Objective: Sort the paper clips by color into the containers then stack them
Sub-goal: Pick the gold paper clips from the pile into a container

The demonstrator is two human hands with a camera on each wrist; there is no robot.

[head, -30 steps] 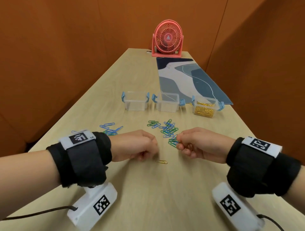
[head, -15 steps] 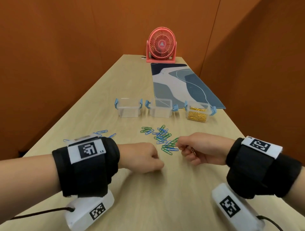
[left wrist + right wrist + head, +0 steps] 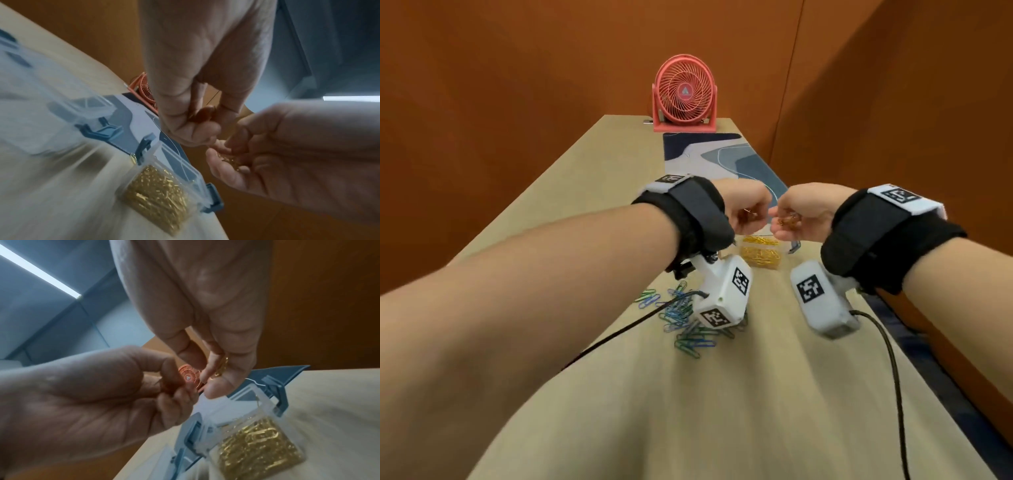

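Both hands hover close together over the clear container [image 3: 795, 246] with blue latches, which is part filled with gold paper clips [image 3: 761, 256]. My right hand [image 3: 786, 222] cups a small bunch of gold clips [image 3: 221, 368] in its curled fingers. My left hand [image 3: 750, 214] has thumb and fingers pinched together, and a thin gold clip [image 3: 748, 210] shows faintly between them. The left wrist view shows the right palm's clips [image 3: 230, 160] just above the container [image 3: 197, 183]. A mixed pile of blue and green clips [image 3: 688, 325] lies on the table under my left wrist.
Two more clear containers [image 3: 86, 104] stand left of the gold one, blurred. A patterned mat [image 3: 722, 157] and a pink fan [image 3: 685, 92] sit farther back. Orange walls close in on both sides, and the table's right edge [image 3: 893, 329] runs near my right wrist.
Both hands have lifted off the table and moved forward and right to above the gold-clip container. The loose gold clip near the left hand is gone from the table.
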